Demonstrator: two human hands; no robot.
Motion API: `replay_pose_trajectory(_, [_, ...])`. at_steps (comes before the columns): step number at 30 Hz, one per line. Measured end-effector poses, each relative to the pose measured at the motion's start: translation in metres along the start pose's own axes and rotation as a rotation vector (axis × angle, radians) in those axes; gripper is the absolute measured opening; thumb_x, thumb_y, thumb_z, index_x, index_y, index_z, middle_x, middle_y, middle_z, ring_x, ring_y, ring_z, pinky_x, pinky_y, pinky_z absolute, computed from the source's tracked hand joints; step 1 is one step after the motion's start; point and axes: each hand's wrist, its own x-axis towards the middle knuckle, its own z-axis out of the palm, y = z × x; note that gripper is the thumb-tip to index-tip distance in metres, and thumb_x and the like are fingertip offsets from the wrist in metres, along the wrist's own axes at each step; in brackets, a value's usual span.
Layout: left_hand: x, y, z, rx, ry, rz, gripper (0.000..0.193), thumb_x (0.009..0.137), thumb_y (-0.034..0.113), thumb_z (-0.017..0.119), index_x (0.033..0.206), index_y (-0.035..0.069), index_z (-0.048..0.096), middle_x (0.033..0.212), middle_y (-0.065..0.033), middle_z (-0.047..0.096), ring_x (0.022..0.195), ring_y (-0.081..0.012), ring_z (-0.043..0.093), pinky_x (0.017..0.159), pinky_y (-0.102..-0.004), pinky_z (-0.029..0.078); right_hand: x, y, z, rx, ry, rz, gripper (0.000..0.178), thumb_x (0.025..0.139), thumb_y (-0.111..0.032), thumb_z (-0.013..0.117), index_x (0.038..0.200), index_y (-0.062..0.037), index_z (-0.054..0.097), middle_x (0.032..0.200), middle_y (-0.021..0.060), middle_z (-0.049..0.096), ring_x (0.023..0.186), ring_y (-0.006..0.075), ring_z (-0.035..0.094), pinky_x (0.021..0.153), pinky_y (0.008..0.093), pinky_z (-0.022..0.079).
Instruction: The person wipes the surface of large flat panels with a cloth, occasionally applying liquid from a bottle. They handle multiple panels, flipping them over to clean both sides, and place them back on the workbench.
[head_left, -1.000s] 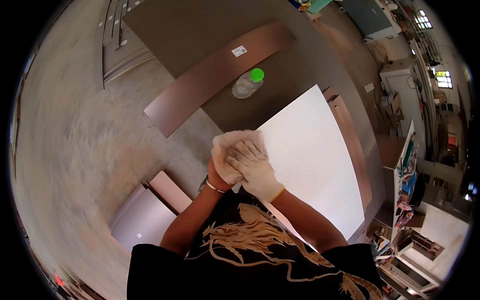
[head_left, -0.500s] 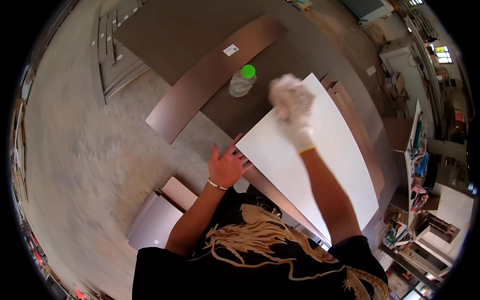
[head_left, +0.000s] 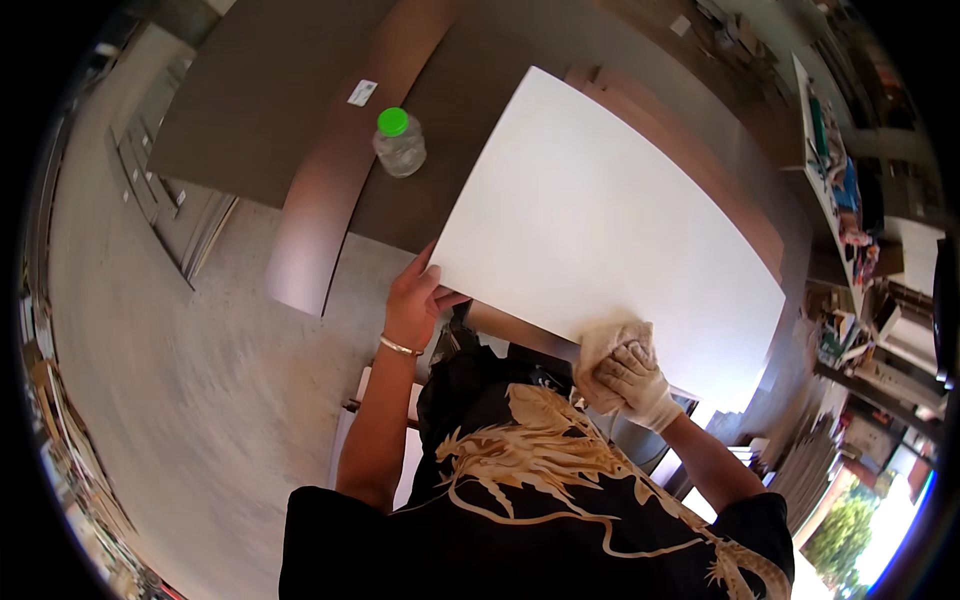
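A large white board [head_left: 610, 220] lies across a dark brown tabletop. At its left corner my bare left hand [head_left: 414, 298] grips the edge, thumb at the top face and fingers bent at the side and below. My right hand [head_left: 636, 382], in a dirty white work glove, presses a beige rag [head_left: 603, 362] against the near edge of the board. The rag partly wraps over that edge. Left of the board stands a clear plastic jar [head_left: 401, 152] with a green lid.
A long brown panel [head_left: 335, 180] with a white label lies on the dark tabletop [head_left: 240, 110] and sticks out past its edge. More brown panels [head_left: 690, 160] lie beneath the white board. Flat panels [head_left: 165, 205] rest on the floor at left. A cluttered shelf [head_left: 835, 180] stands at right.
My right hand has swept the rag from the far part of the board to its near edge. My left hand has closed on the board's corner. The view has turned.
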Motion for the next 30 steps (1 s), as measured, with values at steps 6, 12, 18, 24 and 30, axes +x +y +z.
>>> replay_pose_trajectory(6, [0.0,0.013,-0.001,0.372,0.066,-0.013,0.042,0.107,0.017,0.056,0.145,0.002,0.05,0.121,-0.0133,0.071,0.101,-0.0275,0.075,0.084,-0.0431,0.064,0.15,-0.053,0.025,0.251,0.197,0.022,0.047,0.078,-0.023,0.067,0.123,-0.01,0.07,0.148,0.0124,0.057,0.149,0.0308,0.039,0.129,0.0536,0.019])
replay_pose_trajectory(12, [0.01,0.026,0.001,0.432,0.164,-0.071,0.039,0.103,0.023,0.063,0.136,0.004,0.053,0.114,-0.0116,0.069,0.088,-0.0269,0.072,0.079,-0.0413,0.061,0.098,-0.044,0.044,0.346,0.401,0.221,0.039,0.08,-0.024,0.071,0.119,-0.0188,0.076,0.148,0.0009,0.061,0.15,0.0234,0.042,0.132,0.0498,0.015])
replay_pose_trajectory(18, [0.027,0.02,-0.004,1.321,0.454,0.267,0.056,0.101,0.023,0.064,0.149,0.0,0.047,0.143,-0.0203,0.057,0.125,-0.0383,0.059,0.101,-0.0534,0.051,-0.213,0.04,0.069,-0.149,0.512,1.289,0.061,0.081,-0.018,0.072,0.141,-0.0109,0.063,0.157,0.0159,0.051,0.152,0.0328,0.038,0.129,0.0453,0.023])
replay_pose_trajectory(24, [0.067,-0.046,0.118,1.952,-0.17,0.796,0.058,0.101,0.018,0.059,0.156,0.006,0.043,0.165,-0.0245,0.035,0.153,-0.0458,0.03,0.123,-0.0624,0.024,-0.134,0.023,0.019,0.31,0.889,1.392,0.058,0.092,-0.019,0.064,0.149,-0.0223,0.055,0.157,0.0218,0.047,0.151,0.0387,0.036,0.129,0.0569,0.014])
replay_pose_trajectory(30, [0.076,-0.168,0.281,2.094,-0.579,0.922,0.061,0.103,0.025,0.051,0.161,0.01,0.038,0.171,-0.0221,0.023,0.159,-0.042,0.018,0.125,-0.0639,0.012,-0.17,0.018,0.063,0.219,0.62,1.172,0.057,0.086,-0.019,0.067,0.143,-0.016,0.06,0.161,0.0101,0.046,0.156,0.031,0.03,0.131,0.0544,0.009])
